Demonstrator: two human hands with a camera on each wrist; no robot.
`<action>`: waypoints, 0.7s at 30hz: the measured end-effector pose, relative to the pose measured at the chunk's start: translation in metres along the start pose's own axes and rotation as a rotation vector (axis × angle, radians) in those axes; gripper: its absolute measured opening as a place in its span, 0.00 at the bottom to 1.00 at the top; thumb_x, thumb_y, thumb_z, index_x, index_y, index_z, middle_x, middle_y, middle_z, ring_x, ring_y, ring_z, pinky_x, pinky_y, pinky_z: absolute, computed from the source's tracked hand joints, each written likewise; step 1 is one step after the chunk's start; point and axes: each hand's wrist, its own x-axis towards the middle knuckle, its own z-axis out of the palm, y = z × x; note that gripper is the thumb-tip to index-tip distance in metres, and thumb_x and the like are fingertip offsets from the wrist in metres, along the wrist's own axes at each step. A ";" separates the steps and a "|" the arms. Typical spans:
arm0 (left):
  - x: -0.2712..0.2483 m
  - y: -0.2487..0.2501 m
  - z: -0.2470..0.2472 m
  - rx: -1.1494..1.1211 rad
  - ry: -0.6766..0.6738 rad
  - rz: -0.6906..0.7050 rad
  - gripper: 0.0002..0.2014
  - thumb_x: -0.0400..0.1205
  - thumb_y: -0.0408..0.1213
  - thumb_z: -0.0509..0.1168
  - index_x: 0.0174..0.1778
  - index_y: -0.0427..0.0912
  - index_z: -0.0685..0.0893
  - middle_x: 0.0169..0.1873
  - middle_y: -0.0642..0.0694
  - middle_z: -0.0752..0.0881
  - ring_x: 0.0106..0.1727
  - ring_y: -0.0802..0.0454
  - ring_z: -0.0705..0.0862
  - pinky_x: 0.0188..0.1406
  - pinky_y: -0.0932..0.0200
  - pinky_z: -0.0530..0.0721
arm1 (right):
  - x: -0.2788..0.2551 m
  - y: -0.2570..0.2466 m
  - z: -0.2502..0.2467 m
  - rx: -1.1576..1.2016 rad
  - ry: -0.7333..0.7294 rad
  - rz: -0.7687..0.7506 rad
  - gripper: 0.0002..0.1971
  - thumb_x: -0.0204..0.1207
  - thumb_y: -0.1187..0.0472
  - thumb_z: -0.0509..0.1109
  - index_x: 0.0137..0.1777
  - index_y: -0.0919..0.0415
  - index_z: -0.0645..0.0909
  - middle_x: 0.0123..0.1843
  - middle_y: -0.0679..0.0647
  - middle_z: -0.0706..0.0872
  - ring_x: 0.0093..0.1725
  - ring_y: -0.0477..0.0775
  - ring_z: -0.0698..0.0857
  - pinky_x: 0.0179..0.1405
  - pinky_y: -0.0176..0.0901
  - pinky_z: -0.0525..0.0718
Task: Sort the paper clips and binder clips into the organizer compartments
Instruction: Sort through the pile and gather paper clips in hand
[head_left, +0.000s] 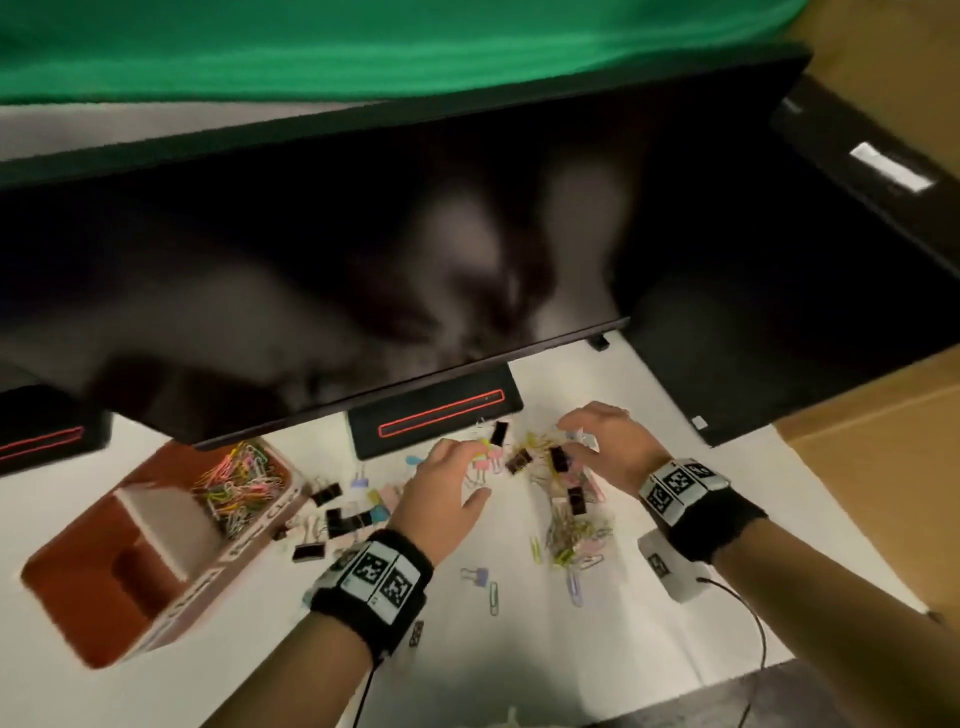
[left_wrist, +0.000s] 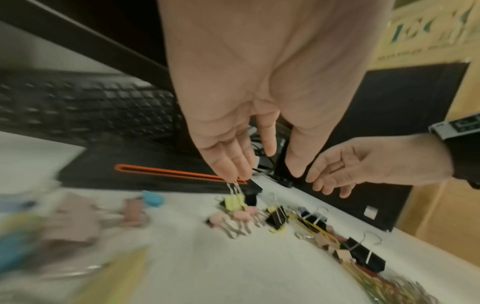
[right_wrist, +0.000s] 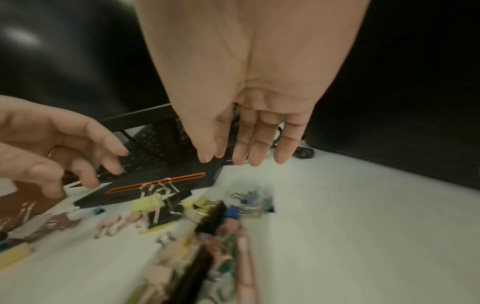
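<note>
While left hand and right hand hang slack-fingered, a yellow binder clip stands under left fingertips, maybe touching.

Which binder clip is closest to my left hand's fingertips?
The yellow binder clip, its wire handles pointing up just under the left hand; the pink clips and black clips lie farther off.

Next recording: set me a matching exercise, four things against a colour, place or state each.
Things:
A. organizer
B. yellow binder clip
C. right hand
D. monitor stand foot

Descriptions:
1. black with a red outline
2. open, holding nothing, by the mixed clip pile
3. reddish-brown, coloured paper clips in one compartment
4. on the white table, near the left hand's fingertips

Pairs: A-3, B-4, C-2, D-1
</note>
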 end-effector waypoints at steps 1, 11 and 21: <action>0.012 0.006 0.012 0.021 -0.020 -0.003 0.21 0.77 0.37 0.67 0.66 0.53 0.73 0.63 0.50 0.74 0.60 0.51 0.79 0.63 0.53 0.79 | 0.001 0.013 -0.001 0.003 -0.010 0.013 0.14 0.79 0.52 0.65 0.63 0.50 0.79 0.62 0.51 0.81 0.64 0.55 0.79 0.65 0.47 0.76; 0.072 0.018 0.065 0.161 -0.038 -0.095 0.12 0.75 0.32 0.68 0.54 0.44 0.83 0.52 0.46 0.79 0.53 0.47 0.81 0.56 0.57 0.80 | 0.030 0.023 0.019 -0.060 -0.200 -0.221 0.21 0.70 0.47 0.73 0.63 0.51 0.80 0.57 0.54 0.83 0.59 0.57 0.80 0.60 0.49 0.78; 0.045 0.009 0.052 -0.001 0.164 -0.202 0.09 0.74 0.30 0.70 0.47 0.47 0.87 0.42 0.50 0.85 0.42 0.57 0.83 0.43 0.71 0.79 | 0.032 0.028 0.022 0.207 -0.213 -0.270 0.14 0.74 0.62 0.72 0.60 0.57 0.83 0.49 0.51 0.79 0.47 0.51 0.80 0.54 0.42 0.81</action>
